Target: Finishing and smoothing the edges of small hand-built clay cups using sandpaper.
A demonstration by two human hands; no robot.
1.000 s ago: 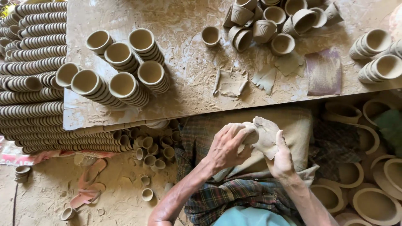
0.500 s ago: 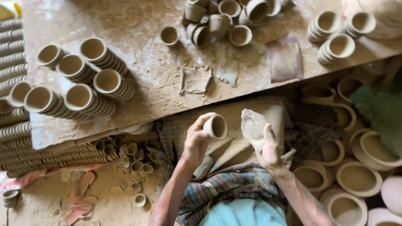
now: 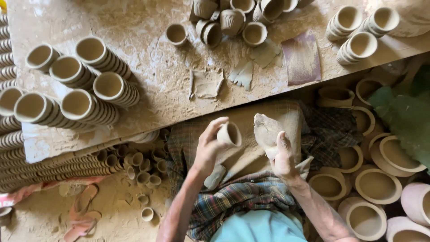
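Fingers (image 3: 214, 130) hold clay cup (image 3: 229, 134) sideways, mouth rightward.

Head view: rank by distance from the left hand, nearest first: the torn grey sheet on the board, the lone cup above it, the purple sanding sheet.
From the left hand, holding a small clay cup:
1. Torn grey sheet, directly above on the board.
2. Lone cup, farther up.
3. Purple sanding sheet, far upper right.

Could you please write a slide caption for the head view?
Left hand holds a small clay cup, right hand a dusty rag, beside a table.
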